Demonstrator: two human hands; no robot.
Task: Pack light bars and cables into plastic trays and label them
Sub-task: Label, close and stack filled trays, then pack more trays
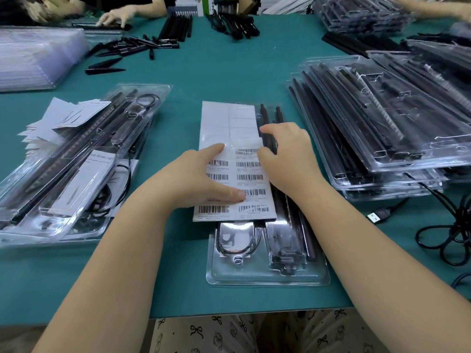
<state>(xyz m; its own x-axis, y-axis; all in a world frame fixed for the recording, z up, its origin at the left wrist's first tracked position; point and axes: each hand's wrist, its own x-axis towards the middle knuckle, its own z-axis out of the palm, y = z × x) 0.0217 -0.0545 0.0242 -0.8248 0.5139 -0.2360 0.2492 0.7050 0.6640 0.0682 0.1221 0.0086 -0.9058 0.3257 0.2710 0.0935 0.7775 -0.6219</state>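
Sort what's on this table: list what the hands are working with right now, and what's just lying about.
In use:
left hand pressing on the label sheet
right hand at the sheet's edge
plastic tray under the sheet
light bars in that tray

Lying about:
stacked trays
tray with paper slips
loose cable
loose black parts

This is a packing workshop, the kind of place where many hands fill boxes all day. A big green table (229, 72) holds piles of the same clear plastic trays (382, 128) at the right of the frame, loose black bars (175, 28) at the top, and a sheet of barcode stickers (229, 174) in the middle. Other workers' hands (116, 16) (upper left) are busy too.
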